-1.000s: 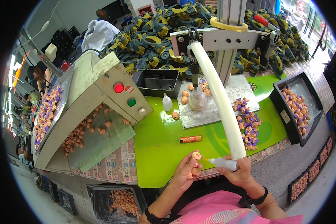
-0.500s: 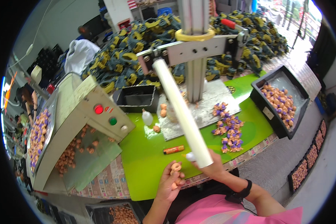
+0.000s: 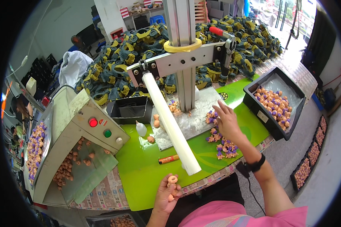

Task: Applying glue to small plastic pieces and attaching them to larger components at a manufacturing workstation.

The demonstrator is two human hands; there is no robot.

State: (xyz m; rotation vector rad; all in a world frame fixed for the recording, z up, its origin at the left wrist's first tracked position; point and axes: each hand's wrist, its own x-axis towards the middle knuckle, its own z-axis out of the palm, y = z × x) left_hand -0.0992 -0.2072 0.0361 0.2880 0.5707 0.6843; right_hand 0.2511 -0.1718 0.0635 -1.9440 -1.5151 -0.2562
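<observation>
Low in front of me, my left hand [image 3: 163, 196] is closed around a few small peach toy heads [image 3: 172, 179]. The top head shows a round opening facing up. My right hand [image 3: 228, 123] is over the green mat with fingers stretched out, near small purple-and-peach toy bodies [image 3: 227, 148] lying in a loose group. Nothing shows in its fingers. A long white tube [image 3: 172, 125] slants from a metal bracket down between my hands. An orange stick-shaped tube [image 3: 168, 159] lies beside it, and a white squeeze bottle [image 3: 141, 129] stands farther left.
A metal post [image 3: 182, 75] with a clamp rises from a metal plate [image 3: 163, 138]. On the right sits a black bin [image 3: 271, 121] of toy parts. A beige machine [image 3: 79, 121] with red and green buttons is at left. Behind, toy vehicles [image 3: 117, 72] are heaped.
My right hand has moved up and right, from beside the white tube's lower end to the toy bodies, and its fingers have opened. My left hand still holds the heads; the view has shifted slightly.
</observation>
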